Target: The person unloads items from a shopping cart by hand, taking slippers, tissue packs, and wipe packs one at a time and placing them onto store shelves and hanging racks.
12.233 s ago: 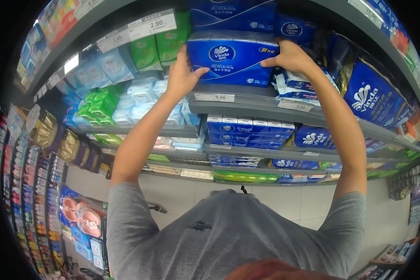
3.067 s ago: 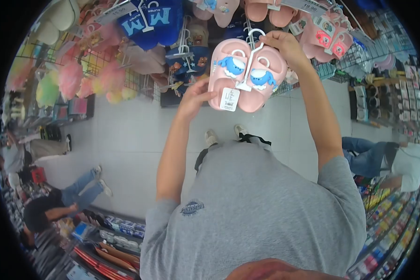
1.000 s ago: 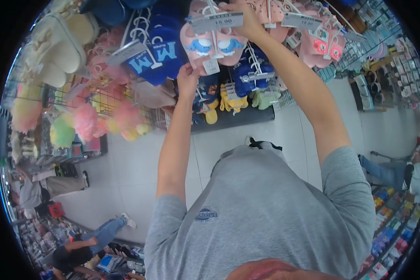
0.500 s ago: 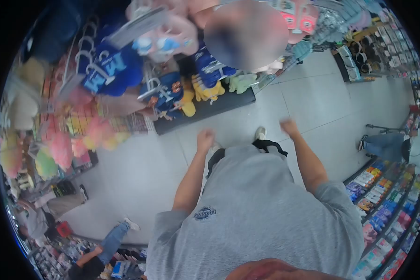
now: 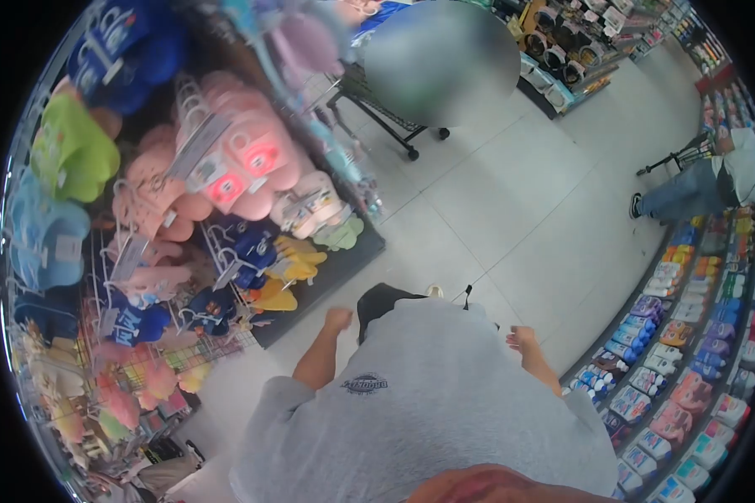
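Note:
My left hand (image 5: 337, 320) hangs at my side with its fingers curled into a loose fist, and nothing shows in it. It is nearest to the low dark base (image 5: 310, 306) of a slipper rack, without touching it. On that rack, yellow slippers (image 5: 294, 258) and dark blue slippers (image 5: 245, 251) hang on white hangers. My right hand (image 5: 522, 337) is out at my other side over the tiled floor (image 5: 478, 210). Its fingers are half bent with small gaps between them, and no object is seen there.
Pink slippers (image 5: 247, 163) fill the rack on my left. A black wheeled cart (image 5: 386, 117) stands ahead, near a blurred oval patch. Shelves of packaged goods (image 5: 671, 360) curve along my right. A person in jeans (image 5: 688, 189) stands there beside another cart (image 5: 675, 158).
My view has turned and moved forward along the aisle. The slipper rack now lies more to my left, and the cart ahead has come into view. Both arms have swung back slightly.

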Available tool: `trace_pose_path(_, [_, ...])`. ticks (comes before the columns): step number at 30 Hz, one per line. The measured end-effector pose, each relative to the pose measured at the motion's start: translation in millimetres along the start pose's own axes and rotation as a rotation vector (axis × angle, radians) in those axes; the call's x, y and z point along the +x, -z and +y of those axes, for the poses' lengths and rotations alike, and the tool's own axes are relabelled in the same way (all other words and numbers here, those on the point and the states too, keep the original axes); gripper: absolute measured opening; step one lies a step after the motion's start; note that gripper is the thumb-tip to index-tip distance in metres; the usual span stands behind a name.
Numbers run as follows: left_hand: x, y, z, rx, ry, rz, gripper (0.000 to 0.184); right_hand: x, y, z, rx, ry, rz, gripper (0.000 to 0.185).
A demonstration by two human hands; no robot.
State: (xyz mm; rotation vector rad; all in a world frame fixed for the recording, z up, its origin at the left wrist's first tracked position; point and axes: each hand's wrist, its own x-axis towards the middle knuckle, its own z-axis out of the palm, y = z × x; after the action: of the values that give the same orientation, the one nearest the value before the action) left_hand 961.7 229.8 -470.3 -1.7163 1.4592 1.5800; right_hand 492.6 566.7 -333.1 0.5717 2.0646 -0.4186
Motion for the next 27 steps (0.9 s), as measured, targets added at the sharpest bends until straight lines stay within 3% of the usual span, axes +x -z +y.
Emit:
trace_pose_path(2, [23, -2, 103, -0.064, -0.308, 0.067, 0.025, 9, 1, -42, -0.004, 0.101, -0.054, 0.023])
trace_pose_path(3, [11, -2, 167, -0.310, -0.278, 0.059, 0.017, 13, 1, -64, -0.005, 0.197, -0.109, 0.024])
trace_pose_path(4, [14, -5, 214, -0.434, -0.376, 0.012, 0.018, 19, 1, -87, -0.019, 0.266, -0.137, 0.024])
trace_pose_path(7, [24, -13, 323, -0.391, -0.449, -0.055, 0.026, 35, 4, -159, -0.057, 0.378, -0.206, 0.025])
trace_pose_path(11, [80, -33, 390, -0.281, -0.429, -0.082, 0.023, 54, 33, -282, -0.027, 0.547, -0.221, 0.026])
trace_pose_path(14, [142, -39, 404, 0.154, -0.365, -0.113, 0.025, 78, 78, -369, 0.045, 0.615, -0.152, 0.027])
trace_pose_path(15, [166, -39, 404, 0.387, -0.359, -0.138, 0.026, 78, 94, -394, 0.071, 0.620, -0.126, 0.027])
trace_pose_path(16, [189, -46, 391, 0.392, -0.372, -0.094, 0.027, 86, 112, -412, 0.057, 0.628, -0.116, 0.027])
trace_pose_path(18, [204, -40, 433, 0.378, -0.393, -0.044, 0.028, 106, 145, -444, 0.080, 0.533, -0.055, 0.027])
trace_pose_path(20, [210, -39, 478, 0.410, -0.060, -0.161, 0.031, 121, 173, -459, 0.074, 0.476, -0.028, 0.026])
trace_pose_path(22, [238, -42, 534, 0.554, -0.303, -0.192, 0.035, 141, 195, -474, 0.062, 0.424, -0.024, 0.025])
trace_pose_path(24, [265, -59, 579, 0.573, -0.521, -0.006, 0.035, 169, 207, -474, 0.057, 0.319, 0.004, 0.024])
trace_pose_path(25, [235, -49, 635, 0.399, -0.417, 0.006, 0.035, 185, 208, -470, 0.066, 0.257, -0.016, 0.024])
trace_pose_path(27, [220, -49, 703, 0.158, -0.474, 0.017, 0.029, 201, 217, -481, -0.058, 0.259, -0.062, 0.024])
